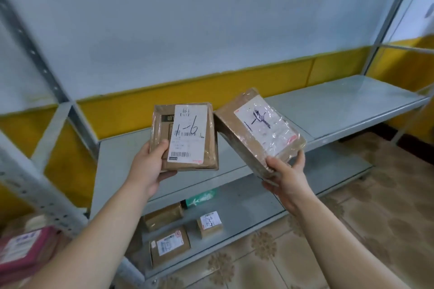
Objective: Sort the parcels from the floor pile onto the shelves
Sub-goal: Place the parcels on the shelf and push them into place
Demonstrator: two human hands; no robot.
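Observation:
My left hand (150,166) grips a flat brown parcel (206,148) by its lower left corner; its white label carries a handwritten "1-6". My right hand (287,176) grips a thicker brown parcel (232,122) by its near end, tilted, with a taped white label marked "1-" and a scribble. I hold both parcels side by side in the air above the grey middle shelf (340,110), which shows no parcels on it.
The lower shelf (253,204) holds three brown parcels (169,245) and a green packet (200,197). A pink parcel (21,253) lies at the far left behind a perforated steel upright (40,192). Patterned tile floor spreads to the right.

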